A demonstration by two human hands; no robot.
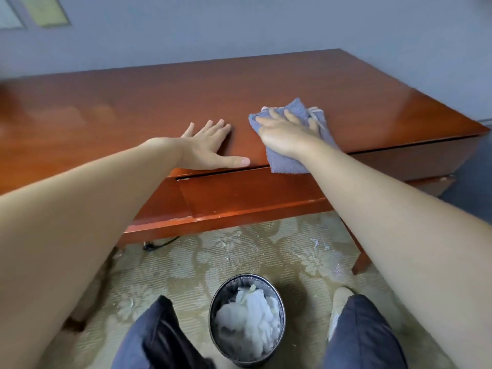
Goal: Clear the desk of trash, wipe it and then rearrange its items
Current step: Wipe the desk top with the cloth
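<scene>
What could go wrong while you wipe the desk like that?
1. The cloth under the right hand hangs over the front edge of the desk, so a pull toward you might drag it off, maybe into the bin.
2. The bin stands right below you, full of white trash; a step forward could tip it over.

Right hand (286, 134) presses a grey cloth (298, 161) flat on the desk (159, 102) (left hand (207, 145) flat beside).
</scene>
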